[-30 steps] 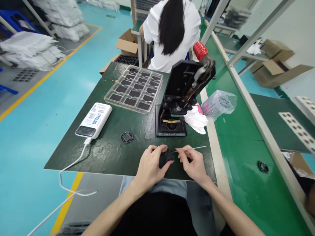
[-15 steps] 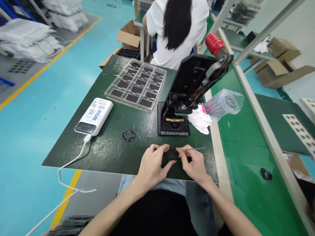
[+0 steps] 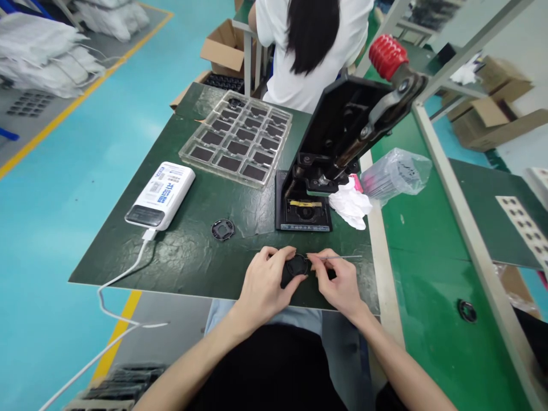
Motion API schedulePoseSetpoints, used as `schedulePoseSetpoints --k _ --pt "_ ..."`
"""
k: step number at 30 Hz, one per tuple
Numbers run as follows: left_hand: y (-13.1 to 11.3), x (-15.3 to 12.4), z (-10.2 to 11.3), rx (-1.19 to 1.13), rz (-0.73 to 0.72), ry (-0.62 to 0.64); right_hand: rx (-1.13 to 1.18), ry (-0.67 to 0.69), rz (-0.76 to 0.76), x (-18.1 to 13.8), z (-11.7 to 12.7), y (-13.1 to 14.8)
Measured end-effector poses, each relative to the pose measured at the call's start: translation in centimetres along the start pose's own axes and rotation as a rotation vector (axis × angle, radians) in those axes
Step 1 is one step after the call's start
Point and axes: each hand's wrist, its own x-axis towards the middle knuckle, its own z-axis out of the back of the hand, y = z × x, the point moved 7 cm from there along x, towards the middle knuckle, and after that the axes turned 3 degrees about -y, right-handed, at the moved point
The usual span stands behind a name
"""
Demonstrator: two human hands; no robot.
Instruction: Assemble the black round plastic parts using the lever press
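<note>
My left hand (image 3: 263,285) is curled around a small round black part (image 3: 295,266) near the front edge of the dark green mat (image 3: 188,257). My right hand (image 3: 336,282) pinches a thin metal pick (image 3: 342,257) whose tip touches the part's right rim. A second round black part (image 3: 222,229) lies loose on the mat to the left. Behind my hands stands a black lever press (image 3: 338,142) with a red handle knob (image 3: 387,55), raised above its base fixture (image 3: 305,210).
A clear tray (image 3: 237,142) of dark square pieces sits at the back of the mat. A white power bank (image 3: 160,195) with a cable lies left. White cloth (image 3: 351,205) and a plastic bag (image 3: 396,171) lie right. A black ring (image 3: 466,311) rests on the conveyor. A person in white sits ahead.
My hands stay on the part and pick with barely any shift. The view has tipped and moved closer, so the press looms larger and higher.
</note>
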Motion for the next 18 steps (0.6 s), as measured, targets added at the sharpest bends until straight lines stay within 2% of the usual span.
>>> schedulePoseSetpoints --k 10,18 --pt "0.0 0.0 -0.1 -0.008 0.002 0.008 -0.199 0.063 0.193 -0.1 -0.5 1.5" --pt "-0.1 0.2 -0.1 0.007 -0.001 0.027 -0.22 0.057 0.226 0.1 -1.6 1.6"
